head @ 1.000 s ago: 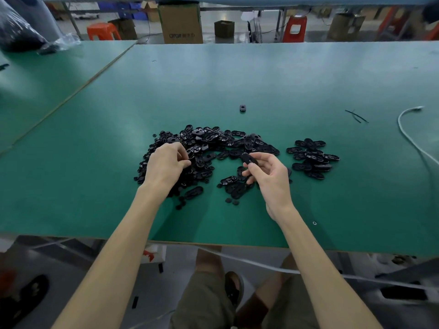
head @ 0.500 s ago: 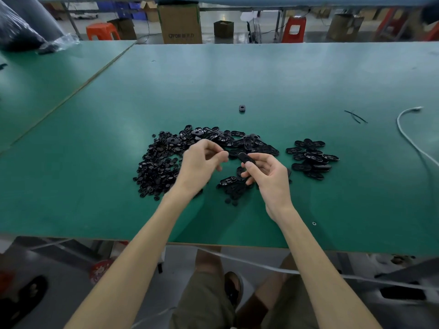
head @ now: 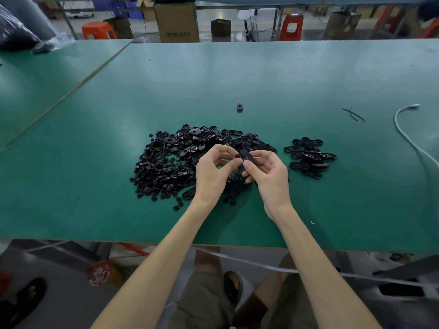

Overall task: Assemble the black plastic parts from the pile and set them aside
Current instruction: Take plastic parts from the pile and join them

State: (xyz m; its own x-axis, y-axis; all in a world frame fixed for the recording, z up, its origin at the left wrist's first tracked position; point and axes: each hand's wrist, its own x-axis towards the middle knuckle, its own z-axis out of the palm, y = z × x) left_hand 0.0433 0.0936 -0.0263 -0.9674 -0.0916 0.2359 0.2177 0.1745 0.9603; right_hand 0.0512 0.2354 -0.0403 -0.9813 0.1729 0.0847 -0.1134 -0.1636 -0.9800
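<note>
Black oval part pinched in right hand above pile; left hand pinches small piece against it, piece barely visible. Align squarely, press firmly until seated.

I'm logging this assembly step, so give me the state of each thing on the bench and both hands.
Left hand: pinched shut at the oval part.
Right hand: gripping the oval part, above the table.
Pile: loose, spread out, unsorted.
Set-aside stack: grouped right of the pile.
Lone part: apart, behind the pile.
Cable: lying loose.
</note>
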